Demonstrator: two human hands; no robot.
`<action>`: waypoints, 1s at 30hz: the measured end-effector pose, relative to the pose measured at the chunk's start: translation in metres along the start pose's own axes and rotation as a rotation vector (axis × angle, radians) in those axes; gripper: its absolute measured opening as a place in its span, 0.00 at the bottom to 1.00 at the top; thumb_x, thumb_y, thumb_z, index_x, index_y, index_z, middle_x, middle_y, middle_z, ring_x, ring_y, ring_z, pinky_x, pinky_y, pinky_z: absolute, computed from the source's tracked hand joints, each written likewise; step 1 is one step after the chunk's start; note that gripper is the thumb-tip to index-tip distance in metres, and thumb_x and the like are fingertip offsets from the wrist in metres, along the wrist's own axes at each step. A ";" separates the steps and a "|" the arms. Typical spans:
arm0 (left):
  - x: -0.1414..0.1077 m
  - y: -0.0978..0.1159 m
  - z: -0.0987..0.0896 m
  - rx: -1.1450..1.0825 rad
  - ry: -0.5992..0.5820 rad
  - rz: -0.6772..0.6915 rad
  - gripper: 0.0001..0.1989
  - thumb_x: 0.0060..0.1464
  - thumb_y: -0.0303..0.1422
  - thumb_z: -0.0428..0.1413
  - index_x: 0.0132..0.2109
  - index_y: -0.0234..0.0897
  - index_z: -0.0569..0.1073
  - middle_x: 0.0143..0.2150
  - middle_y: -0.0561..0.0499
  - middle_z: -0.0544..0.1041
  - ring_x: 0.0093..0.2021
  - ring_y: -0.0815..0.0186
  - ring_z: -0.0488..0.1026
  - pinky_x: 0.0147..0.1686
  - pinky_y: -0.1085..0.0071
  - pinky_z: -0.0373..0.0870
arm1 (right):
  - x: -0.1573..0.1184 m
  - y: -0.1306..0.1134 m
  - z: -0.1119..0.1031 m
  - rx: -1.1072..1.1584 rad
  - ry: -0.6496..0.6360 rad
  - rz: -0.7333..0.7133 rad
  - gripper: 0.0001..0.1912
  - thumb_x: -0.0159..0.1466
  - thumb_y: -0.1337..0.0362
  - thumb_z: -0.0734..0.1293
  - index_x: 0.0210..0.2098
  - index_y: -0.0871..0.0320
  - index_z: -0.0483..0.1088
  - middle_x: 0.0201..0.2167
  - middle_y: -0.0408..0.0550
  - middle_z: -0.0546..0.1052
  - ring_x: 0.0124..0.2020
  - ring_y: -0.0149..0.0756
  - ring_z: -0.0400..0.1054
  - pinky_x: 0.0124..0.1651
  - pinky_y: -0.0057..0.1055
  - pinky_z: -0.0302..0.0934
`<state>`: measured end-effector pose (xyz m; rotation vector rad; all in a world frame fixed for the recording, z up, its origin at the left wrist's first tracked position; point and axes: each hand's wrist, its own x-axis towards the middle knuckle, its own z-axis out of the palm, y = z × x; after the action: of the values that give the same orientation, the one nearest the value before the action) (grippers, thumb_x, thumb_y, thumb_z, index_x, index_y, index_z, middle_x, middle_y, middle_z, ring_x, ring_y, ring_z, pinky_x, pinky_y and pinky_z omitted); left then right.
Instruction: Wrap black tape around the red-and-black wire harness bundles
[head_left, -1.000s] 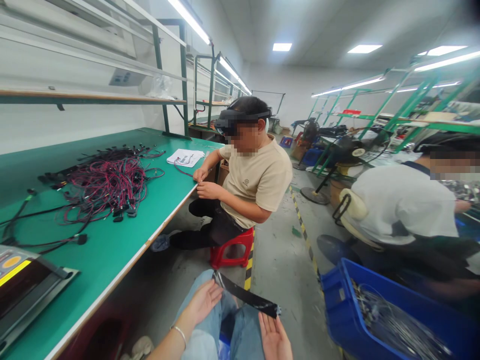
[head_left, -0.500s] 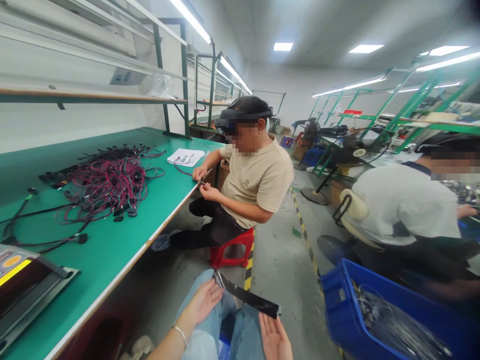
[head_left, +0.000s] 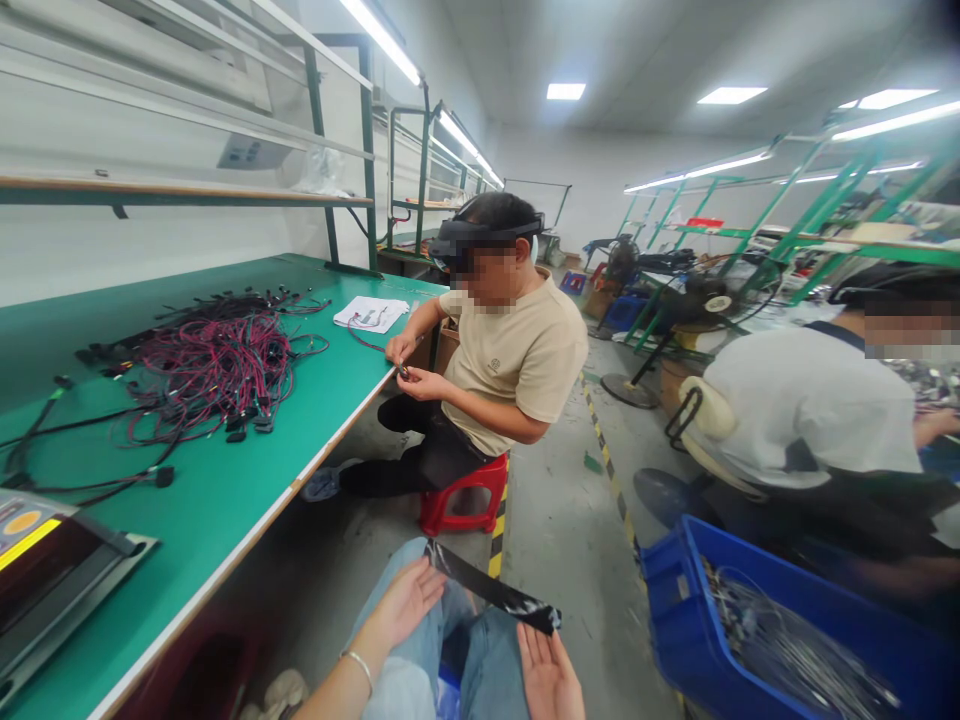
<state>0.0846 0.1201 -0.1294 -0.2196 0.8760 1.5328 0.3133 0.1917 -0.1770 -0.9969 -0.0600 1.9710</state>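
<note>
A black, glossy flat strip point(head_left: 487, 588) runs slantwise across my jeans at knee height, its right end lower than its left. My left hand point(head_left: 409, 598) lies palm up with its fingers stretched out, the fingertips close beside the strip's left end. Palm up too, my right hand point(head_left: 547, 672) has its straight fingers at the underside of the strip's right end. Neither hand's fingers wrap round the strip; whether the fingertips bear any of its weight I cannot make out. A bracelet circles my left wrist.
On the green table point(head_left: 352, 380) lies a heap of red and black cables point(head_left: 217, 365), with a device point(head_left: 52, 570) at the near left. One co-worker point(head_left: 517, 340) sits ahead on a red stool point(head_left: 469, 500). Right are a blue crate point(head_left: 675, 600) and another person point(head_left: 817, 400).
The bright reflections on the black strip have shifted; my hands stay nearly where they were. The co-worker's hands ahead have moved slightly around the small item in them.
</note>
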 end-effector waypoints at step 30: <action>0.001 -0.001 -0.001 0.008 -0.014 -0.001 0.05 0.48 0.28 0.55 0.33 0.34 0.66 0.31 0.49 0.75 0.34 0.66 0.74 0.39 0.71 0.67 | 0.006 -0.001 -0.008 -0.111 -0.043 -0.053 0.11 0.46 0.60 0.68 0.28 0.58 0.72 0.34 0.47 0.76 0.45 0.36 0.67 0.58 0.43 0.53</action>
<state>0.0852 0.1196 -0.1314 -0.2030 0.8704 1.5281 0.3176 0.1940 -0.1860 -1.0142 -0.2200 1.9582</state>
